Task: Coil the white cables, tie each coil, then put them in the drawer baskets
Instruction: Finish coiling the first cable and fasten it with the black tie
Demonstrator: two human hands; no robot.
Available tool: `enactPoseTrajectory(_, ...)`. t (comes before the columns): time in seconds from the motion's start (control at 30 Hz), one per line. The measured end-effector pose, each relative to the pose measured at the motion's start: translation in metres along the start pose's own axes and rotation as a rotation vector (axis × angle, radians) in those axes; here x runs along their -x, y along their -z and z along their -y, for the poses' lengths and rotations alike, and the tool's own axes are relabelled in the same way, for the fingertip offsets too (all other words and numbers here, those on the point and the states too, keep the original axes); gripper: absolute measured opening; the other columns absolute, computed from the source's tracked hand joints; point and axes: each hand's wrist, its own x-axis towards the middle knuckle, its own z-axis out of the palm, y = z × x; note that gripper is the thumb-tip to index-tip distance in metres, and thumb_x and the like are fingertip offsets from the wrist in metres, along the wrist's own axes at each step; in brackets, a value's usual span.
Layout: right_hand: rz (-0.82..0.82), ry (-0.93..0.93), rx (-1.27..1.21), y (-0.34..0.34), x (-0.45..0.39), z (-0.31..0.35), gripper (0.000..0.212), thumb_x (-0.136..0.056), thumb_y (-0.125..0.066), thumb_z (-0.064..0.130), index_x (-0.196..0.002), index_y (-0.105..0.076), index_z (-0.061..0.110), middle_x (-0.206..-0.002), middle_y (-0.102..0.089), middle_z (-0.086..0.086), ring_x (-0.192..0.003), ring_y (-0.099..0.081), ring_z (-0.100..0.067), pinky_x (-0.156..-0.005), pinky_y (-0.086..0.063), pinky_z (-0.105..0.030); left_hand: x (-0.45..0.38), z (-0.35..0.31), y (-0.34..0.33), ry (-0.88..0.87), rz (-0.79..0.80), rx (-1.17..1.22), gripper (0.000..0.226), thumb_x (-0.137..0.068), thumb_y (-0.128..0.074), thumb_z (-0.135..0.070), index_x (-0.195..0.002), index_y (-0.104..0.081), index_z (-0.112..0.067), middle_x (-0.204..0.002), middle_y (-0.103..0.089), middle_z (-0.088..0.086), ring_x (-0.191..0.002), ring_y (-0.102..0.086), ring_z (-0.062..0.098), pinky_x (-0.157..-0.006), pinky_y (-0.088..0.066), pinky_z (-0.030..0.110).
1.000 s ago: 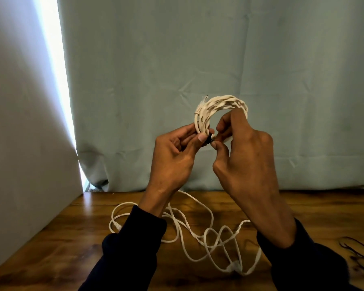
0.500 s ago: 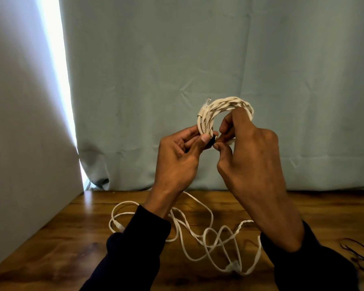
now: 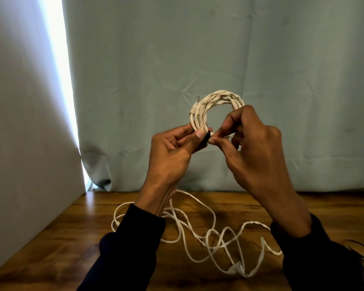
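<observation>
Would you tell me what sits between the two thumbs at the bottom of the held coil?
In the head view, a small black tie wraps the white coil there, between the left hand and right hand.

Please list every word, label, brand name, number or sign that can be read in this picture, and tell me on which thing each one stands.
None: no readable text appears anywhere in the picture.
The coiled white cable, held up by the left hand and the right hand, shows no print.
The black tie pinched between the fingers is plain.
The loose white cable, the wooden table and the curtain carry no marks.
</observation>
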Motion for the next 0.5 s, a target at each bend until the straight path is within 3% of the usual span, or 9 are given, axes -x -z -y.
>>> enactPoseTrajectory(0.1, -0.003, 0.023, -0.023, -0.001, -0.001, -0.002, 0.031, -0.083, -0.081, 0.012, -0.1, -0.055, 0.011, -0.085, -0.06, 0.009, -0.069, -0.058, 0.003, -0.071, -0.048, -0.002, -0.001, -0.003, 0.001, 0.042, 0.021, 0.042, 0.025, -0.092, -0.065, -0.009, -0.116, -0.071, -0.006, -0.099, -0.078, 0.006, -0.094, -0.075, 0.02, -0.086, -0.06, 0.036)
enactPoseTrajectory(0.2, -0.022, 0.072, -0.035, -0.002, -0.001, -0.005, 0.028, -0.084, -0.08, 0.011, -0.099, -0.056, 0.01, -0.085, -0.057, 0.01, -0.07, -0.057, 0.008, -0.069, -0.043, 0.0, 0.0, -0.006, 0.003, 0.079, 0.022, 0.084, 0.026, -0.092, -0.064, -0.008, -0.116, -0.07, -0.004, -0.1, -0.078, 0.008, -0.095, -0.075, 0.022, -0.086, -0.061, 0.036)
enactPoseTrajectory(0.3, -0.081, 0.138, 0.022, -0.006, 0.0, -0.009, 0.025, -0.085, -0.079, 0.017, -0.098, -0.062, 0.004, -0.085, -0.062, -0.001, -0.069, -0.045, 0.002, -0.073, -0.038, 0.001, 0.0, -0.01, 0.006, 0.13, 0.021, 0.138, 0.024, -0.091, -0.064, -0.009, -0.114, -0.071, -0.004, -0.099, -0.078, 0.009, -0.093, -0.075, 0.022, -0.081, -0.06, 0.031)
enactPoseTrajectory(0.37, -0.121, 0.181, 0.076, -0.008, 0.001, -0.011, 0.029, -0.086, -0.077, 0.027, -0.099, -0.066, 0.003, -0.09, -0.066, -0.008, -0.079, -0.038, 0.002, -0.076, -0.036, 0.0, 0.0, -0.013, 0.008, 0.162, 0.016, 0.143, 0.022, -0.091, -0.065, -0.012, -0.11, -0.073, -0.006, -0.096, -0.078, 0.009, -0.089, -0.075, 0.02, -0.076, -0.059, 0.027)
enactPoseTrajectory(0.5, -0.116, 0.278, 0.122, -0.007, 0.001, -0.014, 0.025, -0.089, -0.073, 0.03, -0.098, -0.073, 0.006, -0.095, -0.07, -0.011, -0.087, -0.058, -0.017, -0.078, -0.04, -0.012, 0.0, -0.017, 0.009, 0.211, 0.008, 0.176, 0.02, -0.09, -0.066, -0.014, -0.106, -0.074, -0.005, -0.092, -0.077, 0.012, -0.086, -0.074, 0.024, -0.07, -0.057, 0.024)
